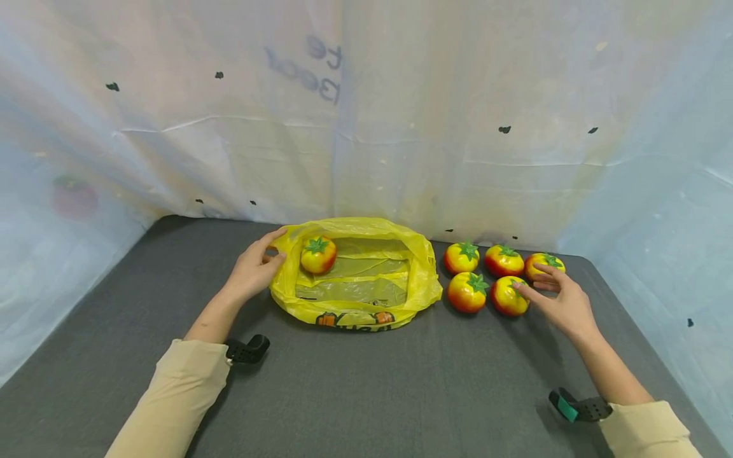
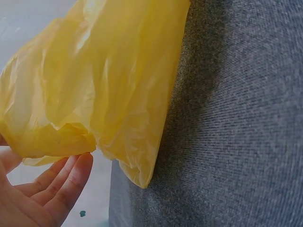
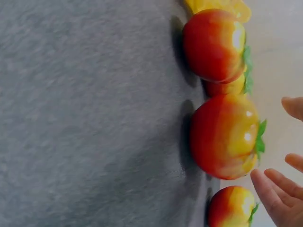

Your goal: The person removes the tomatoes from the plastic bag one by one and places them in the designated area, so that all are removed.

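A yellow plastic bag (image 1: 420,280) lies with its mouth spread wide, and one red-and-yellow tomato (image 1: 318,255) rests inside at its left. My left hand (image 1: 256,264) is at the bag's left rim, thumb and forefinger apart, fingertips right at the plastic. In the left wrist view the extended fingers (image 2: 71,182) meet the bag's folded edge. To the right of the bag several tomatoes stand in two rows. Over the right end of these rows hovers my right hand (image 1: 564,302), fingers spread, thumb beside the front right tomato (image 1: 509,296) and fingers over the back right tomato (image 1: 537,262).
A dark grey cloth-covered table (image 1: 366,388) carries everything. Behind it hangs a pale plastic sheet (image 1: 401,159) with dark marks, and similar sheets close off both sides. Black straps hang at the left wrist (image 1: 249,348) and right wrist (image 1: 581,407).
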The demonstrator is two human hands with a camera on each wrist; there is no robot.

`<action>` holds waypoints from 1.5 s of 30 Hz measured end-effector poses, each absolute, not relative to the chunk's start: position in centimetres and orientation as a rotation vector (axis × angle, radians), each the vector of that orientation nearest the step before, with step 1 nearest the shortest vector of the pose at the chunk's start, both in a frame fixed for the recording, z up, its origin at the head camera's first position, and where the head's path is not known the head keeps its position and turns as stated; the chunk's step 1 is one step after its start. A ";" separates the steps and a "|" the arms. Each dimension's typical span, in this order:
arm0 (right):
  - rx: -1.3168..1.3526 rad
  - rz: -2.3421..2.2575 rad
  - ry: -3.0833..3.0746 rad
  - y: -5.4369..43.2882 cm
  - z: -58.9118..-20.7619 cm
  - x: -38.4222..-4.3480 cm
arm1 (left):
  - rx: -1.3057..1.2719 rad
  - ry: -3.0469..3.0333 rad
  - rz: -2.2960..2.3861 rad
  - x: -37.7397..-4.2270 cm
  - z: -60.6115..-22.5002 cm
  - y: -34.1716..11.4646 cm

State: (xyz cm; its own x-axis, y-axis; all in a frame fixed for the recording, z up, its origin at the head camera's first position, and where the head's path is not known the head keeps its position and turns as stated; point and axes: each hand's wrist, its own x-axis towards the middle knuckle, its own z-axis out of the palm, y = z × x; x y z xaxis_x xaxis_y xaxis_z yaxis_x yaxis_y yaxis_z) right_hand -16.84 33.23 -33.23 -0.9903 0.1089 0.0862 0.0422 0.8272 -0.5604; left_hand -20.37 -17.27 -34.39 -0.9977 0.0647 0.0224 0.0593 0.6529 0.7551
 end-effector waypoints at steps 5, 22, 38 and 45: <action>-0.067 0.966 -2.811 32.9 -32.5 -17.0 | 0.111 2.841 1.300 -20.4 -34.5 -17.3; 0.153 1.153 -2.666 27.8 -30.0 -18.3 | 0.140 2.845 1.313 -20.2 -34.5 -17.2; 0.305 1.361 -2.600 23.2 -30.5 -19.8 | 0.149 2.851 1.293 -20.3 -34.6 -17.2; 0.371 1.346 -2.628 21.3 -30.6 -20.6 | 0.157 2.851 1.274 -20.5 -34.7 -17.3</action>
State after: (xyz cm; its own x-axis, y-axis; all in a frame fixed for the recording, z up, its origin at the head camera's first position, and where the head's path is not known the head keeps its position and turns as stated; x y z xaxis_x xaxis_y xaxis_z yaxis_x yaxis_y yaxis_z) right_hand -20.57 21.31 -30.62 -0.9554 -0.1441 0.2577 -0.2933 0.5626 -0.7729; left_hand -20.49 -17.31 -34.68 -0.9948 0.0977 0.0276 0.0858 0.6630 0.7437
